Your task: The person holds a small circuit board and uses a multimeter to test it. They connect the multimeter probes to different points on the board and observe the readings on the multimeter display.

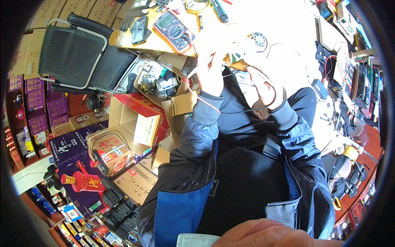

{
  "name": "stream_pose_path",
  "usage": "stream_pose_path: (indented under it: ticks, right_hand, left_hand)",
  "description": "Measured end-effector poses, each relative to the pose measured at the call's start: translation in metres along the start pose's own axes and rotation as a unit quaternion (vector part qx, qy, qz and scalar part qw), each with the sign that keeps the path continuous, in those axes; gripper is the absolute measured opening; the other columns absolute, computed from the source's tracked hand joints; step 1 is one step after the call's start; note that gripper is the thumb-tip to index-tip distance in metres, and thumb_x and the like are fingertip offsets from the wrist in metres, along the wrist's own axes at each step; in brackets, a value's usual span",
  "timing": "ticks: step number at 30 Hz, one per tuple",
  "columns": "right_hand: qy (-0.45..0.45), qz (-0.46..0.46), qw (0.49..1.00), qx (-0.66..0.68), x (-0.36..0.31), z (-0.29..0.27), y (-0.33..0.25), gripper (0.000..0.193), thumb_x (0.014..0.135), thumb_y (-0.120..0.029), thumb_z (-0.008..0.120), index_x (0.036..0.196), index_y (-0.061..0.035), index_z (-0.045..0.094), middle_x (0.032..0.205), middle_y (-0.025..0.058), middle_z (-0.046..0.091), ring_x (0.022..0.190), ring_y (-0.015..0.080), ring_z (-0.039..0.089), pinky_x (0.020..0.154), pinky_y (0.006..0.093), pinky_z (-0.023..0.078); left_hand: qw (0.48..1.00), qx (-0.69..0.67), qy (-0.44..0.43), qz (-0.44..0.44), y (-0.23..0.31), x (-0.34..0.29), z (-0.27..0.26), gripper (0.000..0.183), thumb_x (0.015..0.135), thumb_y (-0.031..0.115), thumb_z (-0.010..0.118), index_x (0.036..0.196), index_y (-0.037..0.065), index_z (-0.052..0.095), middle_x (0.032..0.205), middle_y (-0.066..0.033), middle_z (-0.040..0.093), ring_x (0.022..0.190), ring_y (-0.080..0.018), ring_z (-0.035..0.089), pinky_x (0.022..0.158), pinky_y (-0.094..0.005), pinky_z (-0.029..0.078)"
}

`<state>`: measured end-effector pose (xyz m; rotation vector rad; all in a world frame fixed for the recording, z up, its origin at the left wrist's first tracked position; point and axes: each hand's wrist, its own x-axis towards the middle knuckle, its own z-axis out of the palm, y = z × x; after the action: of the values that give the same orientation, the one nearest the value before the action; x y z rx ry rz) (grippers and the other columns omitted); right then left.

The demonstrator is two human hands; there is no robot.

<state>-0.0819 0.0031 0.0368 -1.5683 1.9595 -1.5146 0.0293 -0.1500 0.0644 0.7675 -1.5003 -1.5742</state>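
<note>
My left hand (210, 76) is raised over the near edge of the bright worktable, its fingers bent together in strong glare. What they pinch is washed out. A reddish test lead (209, 105) hangs past that wrist. To its right, my right hand (265, 86) is curled, fingertips close to a small brown-and-green circuit board (238, 62) between the hands. A dark lead loops around this hand; what its fingers hold is unclear. The red-and-grey multimeter (174, 31) lies beyond my left hand. A small round electronic part (258, 39) lies farther back.
A black chair (74, 53) stands at the left. Below it are open cardboard boxes (135, 119), one with circuit boards (158, 78). Beyond the multimeter lie a utility knife (219, 11) and a dark block (140, 29). Cables and a small black adapter (319, 89) lie at the right.
</note>
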Motion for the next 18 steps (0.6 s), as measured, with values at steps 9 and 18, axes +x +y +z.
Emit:
stream_pose_path:
  ticks: [9, 18]
  right_hand:
    - [0.002, 0.091, 0.993, 0.079, 0.001, 0.0, -0.007, 0.033, 0.095, -0.001, 0.054, 0.127, 0.0026, 0.059, 0.12, 0.0192, 0.065, 0.099, 0.0266, 0.066, 0.087, 0.033, 0.053]
    - [0.02, -0.015, 1.0, -0.013, 0.0, 0.005, 0.005, 0.037, 0.09, 0.004, 0.057, 0.126, 0.0031, 0.059, 0.119, 0.0205, 0.065, 0.103, 0.0316, 0.066, 0.087, 0.0359, 0.054]
  left_hand:
    - [1.0, 0.006, 0.003, -0.01, 0.002, -0.001, 0.0, 0.025, 0.097, 0.006, 0.057, 0.119, -0.004, 0.061, 0.112, -0.0112, 0.065, 0.099, -0.0179, 0.062, 0.084, -0.0289, 0.052]
    - [1.0, 0.021, 0.003, 0.001, 0.002, -0.001, 0.0, 0.022, 0.096, 0.006, 0.057, 0.116, -0.003, 0.062, 0.109, -0.0101, 0.065, 0.096, -0.0171, 0.06, 0.082, -0.0286, 0.051]
